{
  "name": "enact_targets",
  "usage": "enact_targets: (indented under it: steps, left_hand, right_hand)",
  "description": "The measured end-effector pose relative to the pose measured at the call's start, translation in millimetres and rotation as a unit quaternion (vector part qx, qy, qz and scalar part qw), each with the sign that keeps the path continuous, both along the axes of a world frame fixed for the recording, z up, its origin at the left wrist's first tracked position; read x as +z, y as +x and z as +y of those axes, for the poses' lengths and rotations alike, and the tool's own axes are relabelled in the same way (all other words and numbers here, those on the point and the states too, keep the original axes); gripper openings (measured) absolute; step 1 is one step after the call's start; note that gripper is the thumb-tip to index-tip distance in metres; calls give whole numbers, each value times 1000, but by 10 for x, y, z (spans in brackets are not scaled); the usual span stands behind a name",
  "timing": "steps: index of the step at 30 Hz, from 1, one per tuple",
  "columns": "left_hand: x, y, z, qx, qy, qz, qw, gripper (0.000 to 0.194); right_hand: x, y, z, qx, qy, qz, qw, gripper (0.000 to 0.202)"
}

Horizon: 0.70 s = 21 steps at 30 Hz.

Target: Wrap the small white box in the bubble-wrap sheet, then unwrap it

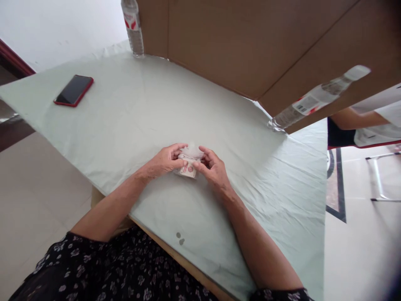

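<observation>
A small whitish packet with red print [188, 170] is held low over the tablecloth, near the front edge of the table. Thin clear plastic [192, 151] sticks up from its far end. My left hand [164, 161] grips the packet's left side, thumb on the near face and fingers curled behind. From the right, my right hand [216, 170] holds the other side in a similar way, its thumb on the printed face. What is inside the packet cannot be made out, and some of my fingertips are hidden behind it.
A pale green cloth [125, 113] covers the table. A phone in a red case [74, 90] lies at the left. Tall brown cardboard [216, 42] stands behind, with water bottles [133, 29] at both ends. Another person's arm [357, 118] shows at the right.
</observation>
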State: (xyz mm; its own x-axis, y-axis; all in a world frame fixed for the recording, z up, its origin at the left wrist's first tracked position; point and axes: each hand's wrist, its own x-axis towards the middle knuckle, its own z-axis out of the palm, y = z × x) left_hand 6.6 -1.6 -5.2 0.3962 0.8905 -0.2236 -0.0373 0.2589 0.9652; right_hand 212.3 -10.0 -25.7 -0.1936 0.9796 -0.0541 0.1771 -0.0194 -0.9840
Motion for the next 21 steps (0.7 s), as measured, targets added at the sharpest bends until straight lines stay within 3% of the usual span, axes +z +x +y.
enact_targets:
  steps: [9, 16, 21]
  left_hand:
    - [-17, -7, -5, -2, -9, -4, 1000, 82]
    - [-6, -8, -9, -3, -2, -15, 1000, 74]
    - [57, -19, -27, -20, 18, 3, 1000, 46]
  right_hand:
    - [146, -49, 348, -5, -35, 34, 999, 55]
    - [217, -210, 560, -15, -6, 45, 999, 53]
    - [265, -204, 575, -9, 23, 59, 998, 38]
